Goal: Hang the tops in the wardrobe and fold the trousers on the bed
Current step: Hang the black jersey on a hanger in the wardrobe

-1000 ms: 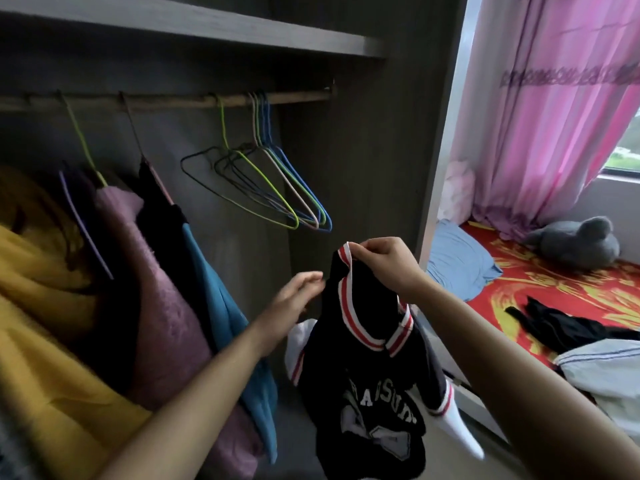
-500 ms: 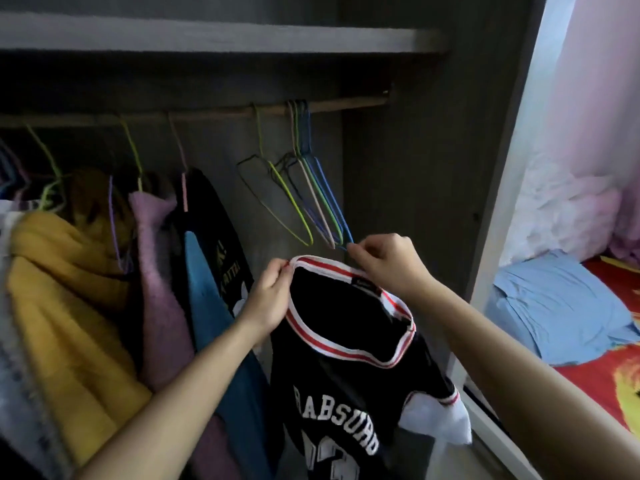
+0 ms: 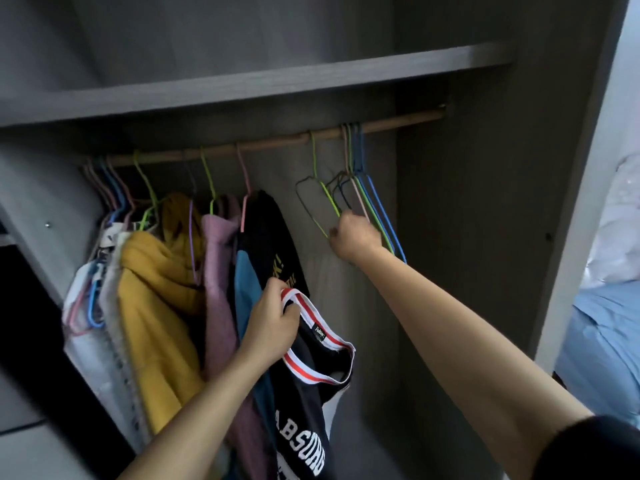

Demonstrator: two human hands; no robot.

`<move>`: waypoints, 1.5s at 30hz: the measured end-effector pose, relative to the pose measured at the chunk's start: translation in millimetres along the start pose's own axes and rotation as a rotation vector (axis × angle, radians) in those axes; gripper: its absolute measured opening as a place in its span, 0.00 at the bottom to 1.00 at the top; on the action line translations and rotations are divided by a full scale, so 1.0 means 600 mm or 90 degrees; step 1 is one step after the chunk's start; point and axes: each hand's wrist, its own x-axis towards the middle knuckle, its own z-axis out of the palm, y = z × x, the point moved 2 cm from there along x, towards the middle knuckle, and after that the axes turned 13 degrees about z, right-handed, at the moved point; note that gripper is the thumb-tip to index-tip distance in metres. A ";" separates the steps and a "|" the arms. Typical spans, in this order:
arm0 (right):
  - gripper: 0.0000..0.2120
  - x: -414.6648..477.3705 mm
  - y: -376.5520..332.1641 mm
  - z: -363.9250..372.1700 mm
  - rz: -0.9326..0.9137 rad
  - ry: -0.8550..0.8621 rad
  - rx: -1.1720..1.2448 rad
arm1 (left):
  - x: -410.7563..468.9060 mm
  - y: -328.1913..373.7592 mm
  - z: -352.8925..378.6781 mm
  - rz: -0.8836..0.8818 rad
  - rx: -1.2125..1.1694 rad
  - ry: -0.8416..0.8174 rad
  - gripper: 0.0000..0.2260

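Wardrobe rail (image 3: 277,142) up far: right hand (image 3: 353,237) grasps the bare hangers (image 3: 379,211) at its right; left hand (image 3: 272,323) grips the top (image 3: 304,410) by its collar (image 3: 304,372), nearer. Best unhook one only, collar spread open

The one wide-angle camera sat on the person's head and faced straight into the open wardrobe (image 3: 467,237), canted so that the shelf (image 3: 242,88) and the rail (image 3: 277,142) climbed toward the right above both hands. It stood near, with both forearms entering from the bottom edge: the left hand (image 3: 272,323) gripped the black top (image 3: 311,393) low in the middle, and the right hand (image 3: 353,237) curled on the hangers (image 3: 367,199) above and to its right. Hung clothes (image 3: 156,271) filled the space left of the left hand, and a strip of bed (image 3: 606,341) showed far right of the right hand.
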 end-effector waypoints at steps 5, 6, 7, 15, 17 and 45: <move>0.16 -0.003 -0.006 0.000 0.040 0.011 0.359 | -0.001 -0.008 -0.022 0.027 -0.023 0.056 0.03; 0.15 -0.003 -0.004 -0.003 0.040 0.011 0.386 | 0.000 -0.009 -0.025 0.025 -0.029 0.070 0.03; 0.14 -0.002 -0.002 -0.006 0.041 0.005 0.403 | 0.001 -0.010 -0.025 0.022 -0.041 0.089 0.04; 0.12 -0.004 0.003 -0.029 0.033 0.077 0.491 | 0.021 -0.020 -0.008 0.051 -0.059 0.137 0.08; 0.14 -0.037 0.027 -0.008 0.034 0.085 0.518 | 0.028 -0.023 -0.003 0.067 -0.032 0.129 0.07; 0.11 -0.327 0.335 0.035 0.069 -0.085 0.215 | 0.044 -0.040 0.145 -0.031 -0.017 -0.073 0.05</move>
